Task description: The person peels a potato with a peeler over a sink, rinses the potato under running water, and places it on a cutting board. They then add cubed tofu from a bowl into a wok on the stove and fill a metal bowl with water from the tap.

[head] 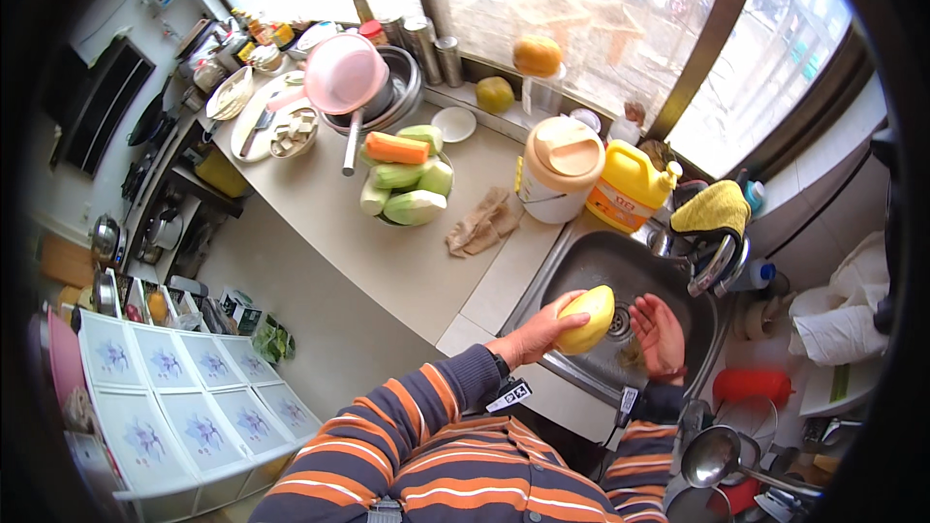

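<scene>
My left hand is closed around a peeled yellow potato or similar pale-yellow vegetable, held over the near left part of the stainless-steel sink. My right hand is to the right of it, palm turned up and fingers apart, holding nothing. Below the hands, a brownish clump lies near the drain. Left of the sink, a bowl holds several peeled green vegetables with a peeled carrot on top. A crumpled brown cloth lies between bowl and sink.
Behind the sink stand a lidded bucket, a yellow jug and the faucet with a yellow cloth. A knife on a cutting board, a pink strainer and basins are farther left. A ladle is at right.
</scene>
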Demonstrator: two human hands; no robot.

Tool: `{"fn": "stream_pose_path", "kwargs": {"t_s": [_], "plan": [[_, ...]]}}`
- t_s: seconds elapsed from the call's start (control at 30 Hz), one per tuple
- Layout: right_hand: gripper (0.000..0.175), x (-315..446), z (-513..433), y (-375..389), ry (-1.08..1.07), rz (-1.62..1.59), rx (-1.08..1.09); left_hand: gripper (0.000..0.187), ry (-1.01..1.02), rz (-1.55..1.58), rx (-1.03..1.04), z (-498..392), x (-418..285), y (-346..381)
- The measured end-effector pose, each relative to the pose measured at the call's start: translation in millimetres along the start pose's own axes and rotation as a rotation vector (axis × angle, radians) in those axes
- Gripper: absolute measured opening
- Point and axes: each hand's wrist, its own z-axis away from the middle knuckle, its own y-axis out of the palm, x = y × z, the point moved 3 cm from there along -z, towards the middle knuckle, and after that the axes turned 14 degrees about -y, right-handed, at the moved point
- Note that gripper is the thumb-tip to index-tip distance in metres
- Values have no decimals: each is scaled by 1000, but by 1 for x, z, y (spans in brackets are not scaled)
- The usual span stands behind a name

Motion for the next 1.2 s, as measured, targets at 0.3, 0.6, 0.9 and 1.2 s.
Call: {"fn": "stream_pose_path", "kwargs": {"t_s": [0.3, 0.6, 0.9, 1.2], "plan": [[50, -55, 58, 51, 12, 497, -22, 81, 113, -421, -451, 1, 19, -22], [59, -123, 82, 173, 33, -250, -14, 82, 268, -942, -360, 80, -7, -55], [49, -201, 65, 271, -343, 635, -365, 41, 367, -418, -246, 348, -104, -245], [49, -311, 5, 591, -124, 381, 230, 33, 535, -50, -395, 528, -203, -364]]}}
